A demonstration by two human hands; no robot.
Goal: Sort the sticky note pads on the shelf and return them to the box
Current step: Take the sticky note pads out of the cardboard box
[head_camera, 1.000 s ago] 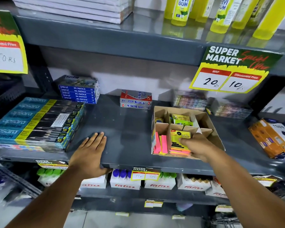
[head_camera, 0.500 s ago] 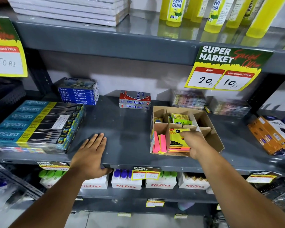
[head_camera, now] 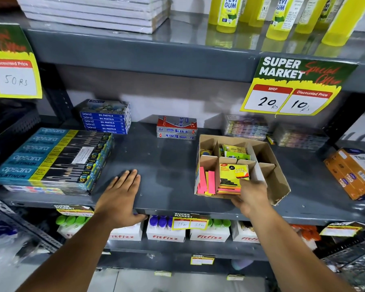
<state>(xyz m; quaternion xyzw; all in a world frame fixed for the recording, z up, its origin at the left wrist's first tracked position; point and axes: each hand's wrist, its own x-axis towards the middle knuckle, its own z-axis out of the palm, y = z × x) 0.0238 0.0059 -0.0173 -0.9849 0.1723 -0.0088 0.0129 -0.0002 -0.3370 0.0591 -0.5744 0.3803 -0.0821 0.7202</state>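
The yellow sticky note pad (head_camera: 233, 175), printed "Stick Notes", stands in the front middle compartment of the cardboard box (head_camera: 279, 186), with orange and pink pads stacked flat beneath it. The right hand (head_camera: 250, 196) is closed around the pad's lower right corner, its thumb on the face and its fingers under the box's front edge. Just left of that hand, the front left compartment holds narrow pink and yellow note strips (head_camera: 208, 182) standing on edge; beyond the hand, the back middle compartment holds two green-and-yellow pads (head_camera: 235, 151), the back left one a small blue-topped item I cannot make out, and the two right compartments show only bare cardboard. The left hand (head_camera: 119, 193) lies flat and open on the grey shelf (head_camera: 167, 165), holding nothing, well apart from the box. Just left of it sits a stack of Apsara pencil boxes (head_camera: 51, 157); beyond it are six Doms oil pastel boxes (head_camera: 105, 118).
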